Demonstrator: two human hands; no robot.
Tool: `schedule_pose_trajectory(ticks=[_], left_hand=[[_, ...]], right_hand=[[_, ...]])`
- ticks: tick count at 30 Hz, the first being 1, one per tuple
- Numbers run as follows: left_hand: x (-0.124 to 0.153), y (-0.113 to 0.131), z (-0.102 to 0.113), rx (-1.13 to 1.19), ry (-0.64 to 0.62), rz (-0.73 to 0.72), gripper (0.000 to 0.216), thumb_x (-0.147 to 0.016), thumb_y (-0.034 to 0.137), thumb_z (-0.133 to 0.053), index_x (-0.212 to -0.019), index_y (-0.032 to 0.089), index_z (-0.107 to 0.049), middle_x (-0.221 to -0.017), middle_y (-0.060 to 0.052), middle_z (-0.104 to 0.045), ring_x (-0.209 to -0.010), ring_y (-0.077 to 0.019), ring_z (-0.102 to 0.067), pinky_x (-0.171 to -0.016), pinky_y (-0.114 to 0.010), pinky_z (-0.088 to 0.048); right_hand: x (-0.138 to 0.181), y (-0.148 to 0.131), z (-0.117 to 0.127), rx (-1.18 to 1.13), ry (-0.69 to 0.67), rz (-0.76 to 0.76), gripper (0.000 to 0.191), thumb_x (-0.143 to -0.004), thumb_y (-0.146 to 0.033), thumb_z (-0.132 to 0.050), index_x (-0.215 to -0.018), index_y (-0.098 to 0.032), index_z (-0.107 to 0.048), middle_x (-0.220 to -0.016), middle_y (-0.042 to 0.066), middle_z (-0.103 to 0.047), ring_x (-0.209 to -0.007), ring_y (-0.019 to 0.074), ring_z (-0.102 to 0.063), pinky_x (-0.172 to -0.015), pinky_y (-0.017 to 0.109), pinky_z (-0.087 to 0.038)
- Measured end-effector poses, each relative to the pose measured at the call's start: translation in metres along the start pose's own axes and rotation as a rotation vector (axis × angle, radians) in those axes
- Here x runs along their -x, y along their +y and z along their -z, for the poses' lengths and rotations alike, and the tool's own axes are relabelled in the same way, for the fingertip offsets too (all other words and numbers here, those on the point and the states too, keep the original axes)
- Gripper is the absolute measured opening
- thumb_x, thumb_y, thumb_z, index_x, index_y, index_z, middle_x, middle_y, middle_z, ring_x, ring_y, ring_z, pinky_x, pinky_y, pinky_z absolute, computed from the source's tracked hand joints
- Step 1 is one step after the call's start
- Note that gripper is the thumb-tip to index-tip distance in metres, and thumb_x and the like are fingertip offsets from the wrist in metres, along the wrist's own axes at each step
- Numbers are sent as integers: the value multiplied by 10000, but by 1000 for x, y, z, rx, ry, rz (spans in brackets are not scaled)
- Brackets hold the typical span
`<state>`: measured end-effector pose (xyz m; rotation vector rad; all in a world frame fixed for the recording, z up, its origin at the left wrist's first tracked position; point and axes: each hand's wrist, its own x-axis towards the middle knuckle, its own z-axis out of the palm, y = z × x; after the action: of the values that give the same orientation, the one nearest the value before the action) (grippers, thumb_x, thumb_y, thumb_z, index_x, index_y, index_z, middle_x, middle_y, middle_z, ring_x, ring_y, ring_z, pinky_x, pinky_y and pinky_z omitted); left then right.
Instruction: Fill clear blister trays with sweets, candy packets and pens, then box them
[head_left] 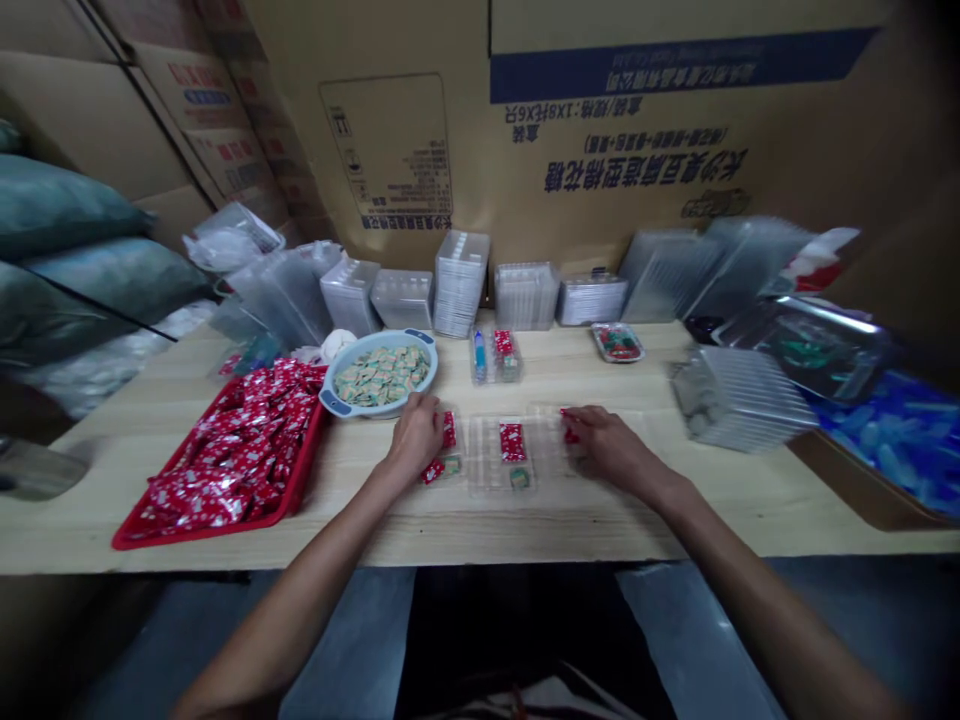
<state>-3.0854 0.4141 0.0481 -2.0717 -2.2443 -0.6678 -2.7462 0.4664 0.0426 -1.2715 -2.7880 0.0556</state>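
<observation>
Three clear plastic trays lie in a row in front of me. The middle tray (484, 478) has a red patterned packet (512, 442) and a small green piece (519, 478) in its compartments. My left hand (417, 437) is closed at the left tray, its fingers curled round a red packet (433, 471) that sticks out below. Another red packet (449, 430) lies in that tray, above a green piece (451, 465). Over the right tray (632, 425), my right hand (604, 445) pinches a red packet (570, 432), mostly hidden by the fingers.
A red tray (298, 490) heaped with red packets and a blue bowl (429, 365) of small green pieces stand left. Behind are stacked clear trays (460, 285) and a filled tray (495, 355). To the right are more trays (742, 400) and a box of blue items (900, 430).
</observation>
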Motion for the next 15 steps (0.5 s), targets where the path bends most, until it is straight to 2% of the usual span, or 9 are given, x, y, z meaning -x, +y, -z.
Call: schedule_pose_trajectory(ticks=[3, 6, 8, 10, 12, 13, 15], left_hand=[[8, -7, 25, -4, 5, 8, 330, -949, 144, -442, -1147, 131, -706, -1178, -148, -693, -1085, -252, -662, -1002, -352, -500], [24, -14, 47, -38, -130, 25, 306, -950, 154, -450, -1044, 169, -741, -1046, -115, -743, -1001, -255, -689, -933, -347, -517], [39, -17, 53, -58, -283, -52, 267, -920, 167, -509, -1045, 189, -743, -1045, -108, -748, -994, -259, -692, -915, -345, -524], [54, -20, 52, -53, -398, -209, 384, -862, 128, -552, -1200, 212, -713, -1227, -112, -718, -1146, -269, -658, -998, -354, -509], [64, -23, 46, -45, -432, -334, 605, -818, 79, -554, -1396, 244, -616, -1459, -107, -602, -1341, -274, -557, -1112, -380, -458], [68, -24, 42, -51, -426, -351, 662, -811, 69, -548, -1446, 253, -580, -1521, -106, -551, -1395, -278, -514, -1146, -398, -438], [69, -28, 34, -68, -408, -351, 644, -832, 82, -540, -1451, 254, -586, -1544, -112, -529, -1422, -286, -492, -1170, -422, -427]], right_hand=[[1, 3, -25, 28, -40, 11, 487, -841, -85, -530, -1311, -92, -655, -1485, 193, -571, -1398, 327, -510, -1156, 489, -395], [0, 15, -43, 28, -36, 19, 509, -849, -91, -532, -1345, -127, -642, -1520, 187, -542, -1429, 352, -485, -1185, 618, -325], [-1, 24, -44, -13, 9, 38, 506, -834, -86, -546, -1326, -138, -657, -1504, 186, -558, -1410, 332, -511, -1173, 563, -378], [0, 30, -39, -55, 89, 43, 451, -865, -94, -525, -1285, -152, -681, -1455, 171, -604, -1378, 285, -545, -1141, 449, -439], [2, 32, -30, -71, 125, 50, 389, -906, -106, -494, -1227, -166, -705, -1369, 150, -664, -1331, 250, -576, -1124, 386, -450], [3, 30, -26, -70, 111, 54, 366, -917, -109, -486, -1197, -170, -714, -1337, 143, -683, -1319, 245, -580, -1132, 382, -439], [3, 25, -20, -51, 48, 55, 365, -900, -88, -495, -1185, -158, -713, -1352, 143, -673, -1356, 256, -543, -1153, 406, -409]])
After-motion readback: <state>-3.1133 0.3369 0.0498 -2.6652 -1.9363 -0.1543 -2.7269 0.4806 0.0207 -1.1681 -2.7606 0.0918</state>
